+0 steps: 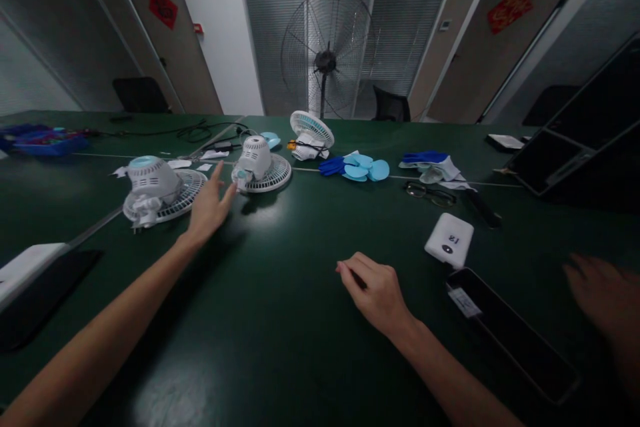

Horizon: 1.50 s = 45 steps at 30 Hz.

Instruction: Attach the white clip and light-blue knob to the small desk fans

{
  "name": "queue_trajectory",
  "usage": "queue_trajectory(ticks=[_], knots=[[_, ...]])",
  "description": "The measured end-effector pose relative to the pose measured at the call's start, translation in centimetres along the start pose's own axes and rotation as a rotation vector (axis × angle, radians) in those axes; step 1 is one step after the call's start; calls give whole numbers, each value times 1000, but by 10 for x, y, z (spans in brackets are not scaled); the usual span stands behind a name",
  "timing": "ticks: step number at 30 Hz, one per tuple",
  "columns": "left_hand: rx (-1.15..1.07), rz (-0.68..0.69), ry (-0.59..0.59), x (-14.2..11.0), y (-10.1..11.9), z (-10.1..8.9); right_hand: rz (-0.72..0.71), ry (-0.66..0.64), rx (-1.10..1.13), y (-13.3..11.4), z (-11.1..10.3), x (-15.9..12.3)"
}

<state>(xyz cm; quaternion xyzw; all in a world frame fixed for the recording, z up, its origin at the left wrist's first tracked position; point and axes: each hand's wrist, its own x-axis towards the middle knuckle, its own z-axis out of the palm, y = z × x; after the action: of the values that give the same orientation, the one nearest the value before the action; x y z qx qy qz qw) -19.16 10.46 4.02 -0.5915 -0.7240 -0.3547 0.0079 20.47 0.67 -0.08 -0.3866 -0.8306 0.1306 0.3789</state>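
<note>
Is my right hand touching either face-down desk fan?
No, the right hand is loosely curled, apart from the left desk fan and the right desk fan.

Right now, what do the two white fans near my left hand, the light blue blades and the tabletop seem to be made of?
The two white fans look like hard, satin plastic: moulded vent slots, soft shading. The light blue blades seem smooth plastic too, evenly coloured. The green tabletop looks semi-gloss, with blurred reflections; coating or laminate, I can't tell.

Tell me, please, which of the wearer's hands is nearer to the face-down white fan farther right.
Left. The left hand is just left of the fan, contact unclear; the right hand is farther off, to its lower right in view.
</note>
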Motion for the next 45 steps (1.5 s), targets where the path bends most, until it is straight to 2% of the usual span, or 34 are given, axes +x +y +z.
queue_trajectory(ticks=[1,4,5,7,9,13,16,22,28,31,36,39,45], knots=[[190,44,57,-8,-10,-16,0,-4,4,0,0,0],[425,-18,169,-34,-49,-63,-3,-23,8,-1,1,1],[498,-46,155,-40,-63,-74,-4,-32,6,-1,2,1],[518,-48,96,-48,-86,-89,-9,-50,1,0,3,1],[522,-24,110,-50,-100,-94,-12,-63,4,0,4,0],[567,58,173,-50,-104,-95,5,-70,21,0,3,0],[630,110,136,-52,-97,-95,5,-73,24,-1,2,1],[695,11,128,-51,-87,-85,12,-84,51,0,1,1],[476,-91,199,-28,-112,-82,31,-104,36,3,4,0],[452,-102,228,-27,-116,-82,42,-112,44,4,4,0],[382,-65,259,-52,-97,-76,45,-128,70,3,4,0],[262,-26,290,-72,-84,-73,33,-128,68,3,4,1],[24,100,252,-112,-63,-71,22,-161,65,5,5,1]])
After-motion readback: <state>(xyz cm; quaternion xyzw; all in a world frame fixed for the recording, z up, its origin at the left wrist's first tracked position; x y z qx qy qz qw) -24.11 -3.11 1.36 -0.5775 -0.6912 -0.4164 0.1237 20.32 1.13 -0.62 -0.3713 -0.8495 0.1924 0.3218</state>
